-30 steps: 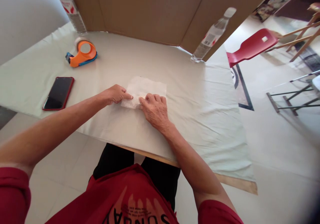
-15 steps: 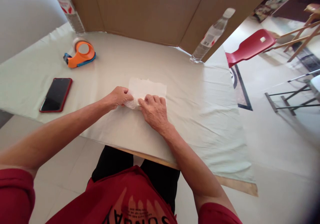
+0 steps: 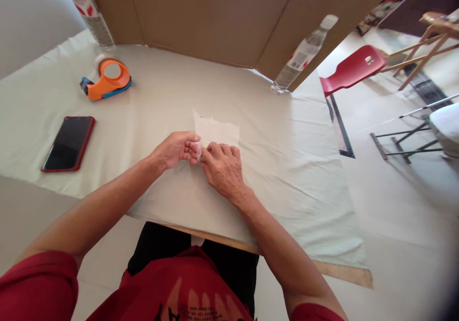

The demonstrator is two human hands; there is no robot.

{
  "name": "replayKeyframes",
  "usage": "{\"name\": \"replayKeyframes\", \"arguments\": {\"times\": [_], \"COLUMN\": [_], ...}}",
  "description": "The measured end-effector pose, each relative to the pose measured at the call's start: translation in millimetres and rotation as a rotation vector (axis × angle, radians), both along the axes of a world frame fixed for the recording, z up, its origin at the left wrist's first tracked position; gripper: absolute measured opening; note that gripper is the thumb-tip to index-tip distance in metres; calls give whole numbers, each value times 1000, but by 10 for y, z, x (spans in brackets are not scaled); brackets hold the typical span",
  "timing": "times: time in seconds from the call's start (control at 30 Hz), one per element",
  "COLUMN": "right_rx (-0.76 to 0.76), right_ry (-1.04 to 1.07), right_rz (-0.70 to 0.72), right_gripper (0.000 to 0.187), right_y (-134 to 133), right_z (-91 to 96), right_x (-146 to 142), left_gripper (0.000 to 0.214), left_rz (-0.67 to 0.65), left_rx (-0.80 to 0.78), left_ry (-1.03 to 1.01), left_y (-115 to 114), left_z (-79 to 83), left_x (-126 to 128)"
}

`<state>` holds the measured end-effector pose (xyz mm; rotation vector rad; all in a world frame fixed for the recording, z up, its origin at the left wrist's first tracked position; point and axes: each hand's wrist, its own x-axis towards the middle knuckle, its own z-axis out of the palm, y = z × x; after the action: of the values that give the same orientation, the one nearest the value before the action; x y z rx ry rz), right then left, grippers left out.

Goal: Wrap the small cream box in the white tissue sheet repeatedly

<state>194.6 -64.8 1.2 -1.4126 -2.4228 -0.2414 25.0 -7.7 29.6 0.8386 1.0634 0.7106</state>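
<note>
A thin white wrapping sheet (image 3: 219, 130) lies on the cloth in front of me, its near part folded or rolled over and partly translucent. My left hand (image 3: 181, 148) is at the left end of that fold, palm turned partly up, with thumb and curled fingers closed around the crumpled edge. Over the fold's right part my right hand (image 3: 222, 165) is closed, knuckles up, thumb and fingers pressing it against the table. Whatever the fold may contain is hidden by the sheet and my fingers.
An orange tape dispenser (image 3: 109, 79) and a dark phone in a red case (image 3: 69, 144) lie to the left. Two water bottles (image 3: 89, 15) stand against a brown cardboard panel (image 3: 201, 19) at the back. A red chair (image 3: 353, 70) is beyond the table's right side.
My left hand has turned palm up and come closer to my right hand, at the fold's end. The sheet's far left corner now sticks up. The view has shifted slightly.
</note>
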Motion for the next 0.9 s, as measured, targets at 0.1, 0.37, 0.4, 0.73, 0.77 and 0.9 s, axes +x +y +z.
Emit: {"name": "replayKeyframes", "arguments": {"times": [0.1,0.37,0.4,0.73,0.77,0.9], "right_rx": [-35,-59,-63,-545,-573,-529], "right_ry": [74,331,393,631,630,669], "right_rz": [12,86,82,-486,-508,-545], "right_gripper": [28,14,14,45,51,63], "right_y": [-13,26,30,-162,-173,-113], "right_z": [30,74,94,152,108,-58], "right_x": [26,129,172,787,781,660], "left_gripper": [27,24,23,21,22,22], "left_rz": [-4,-121,-125,-112,-111,-74], "left_rx": [11,586,683,1290,1294,1291], "left_ry": [-5,473,545,826,827,842], "left_y": [-4,-111,-119,-149,-162,-231], "left_z": [-35,-230,-252,-446,-450,-457], "left_x": [-14,57,61,63,71,104]}}
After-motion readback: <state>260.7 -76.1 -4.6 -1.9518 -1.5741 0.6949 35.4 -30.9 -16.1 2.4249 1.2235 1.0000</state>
